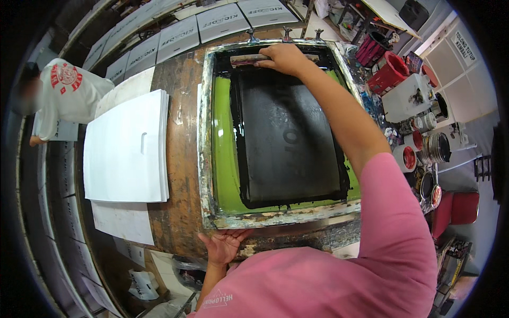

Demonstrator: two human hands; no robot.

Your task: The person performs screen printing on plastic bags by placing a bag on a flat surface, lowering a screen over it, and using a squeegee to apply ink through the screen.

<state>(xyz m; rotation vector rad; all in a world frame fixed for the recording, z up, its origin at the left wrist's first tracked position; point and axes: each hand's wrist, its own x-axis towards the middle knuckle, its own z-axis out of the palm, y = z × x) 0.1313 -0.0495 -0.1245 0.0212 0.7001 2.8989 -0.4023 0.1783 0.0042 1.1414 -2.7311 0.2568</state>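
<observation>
Here, the right hand [286, 57] gripped the squeegee [249, 59] at the screen frame's [275, 220] twelve o'clock; the left hand [225, 246], open, steadied six o'clock. Even pressure seemed wise.

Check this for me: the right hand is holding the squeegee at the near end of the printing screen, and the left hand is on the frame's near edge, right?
Not quite. The head view shows the right hand holding the squeegee at the far end of the printing screen. The left hand is at the frame's near edge.

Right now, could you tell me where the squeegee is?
The squeegee lies at the far end of the printing screen, under the right hand, just below the three hinge clamps.
</observation>
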